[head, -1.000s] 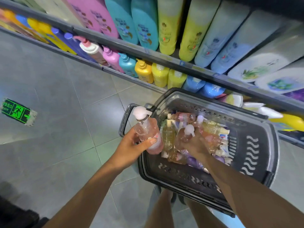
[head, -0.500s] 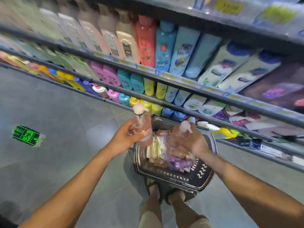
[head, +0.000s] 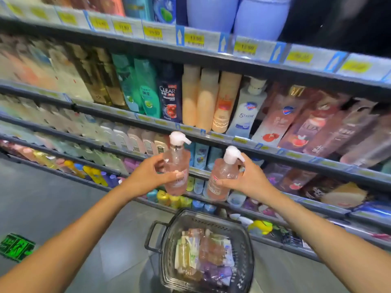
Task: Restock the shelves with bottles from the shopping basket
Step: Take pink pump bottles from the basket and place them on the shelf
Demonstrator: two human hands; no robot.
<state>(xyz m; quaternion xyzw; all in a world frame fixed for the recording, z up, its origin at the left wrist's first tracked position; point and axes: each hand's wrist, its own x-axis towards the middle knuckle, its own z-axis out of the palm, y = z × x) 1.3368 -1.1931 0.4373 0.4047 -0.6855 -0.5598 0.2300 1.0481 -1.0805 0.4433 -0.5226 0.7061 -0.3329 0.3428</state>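
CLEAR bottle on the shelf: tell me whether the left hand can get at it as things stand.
Probably not to grip it: the left hand holds a pink pump bottle. Otherwise the way looks free: the CLEAR bottle stands at the shelf front with nothing between.

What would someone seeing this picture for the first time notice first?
A pink pump bottle in the left hand and a second pink bottle in the right hand, raised mid-frame before the crowded shelves. Below, on the floor, a dark basket packed with more bottles.
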